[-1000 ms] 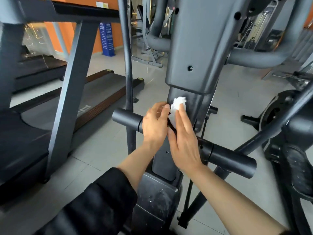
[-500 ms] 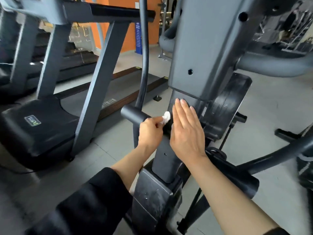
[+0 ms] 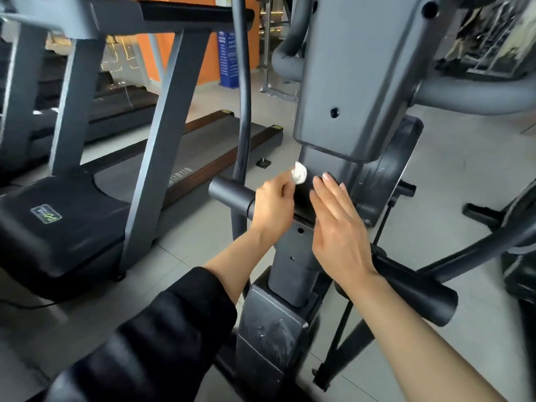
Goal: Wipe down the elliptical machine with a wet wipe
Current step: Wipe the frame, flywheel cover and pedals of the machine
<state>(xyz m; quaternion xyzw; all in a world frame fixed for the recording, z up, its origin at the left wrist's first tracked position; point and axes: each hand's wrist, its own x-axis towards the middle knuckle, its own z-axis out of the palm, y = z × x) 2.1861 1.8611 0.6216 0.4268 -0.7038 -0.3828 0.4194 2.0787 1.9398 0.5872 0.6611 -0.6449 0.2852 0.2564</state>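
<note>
The left hand (image 3: pixel 272 204) pinches a balled white wipe (image 3: pixel 299 173) against the elliptical's (image 3: pixel 342 82) dark central post, just under the grey housing. The right hand (image 3: pixel 338 224) is beside it, fingers straight and together, fingertips at the post.

1. The elliptical machine (image 3: pixel 342 82) runs off the top edge, so its console can't be seen.
2. The left hand (image 3: pixel 272 204) hides most of the wet wipe (image 3: pixel 300 173); only a wad shows.
3. The treadmill (image 3: pixel 95 158) is cut off at the left edge.
4. Gear in the top right corner is blurred beyond telling.
</note>
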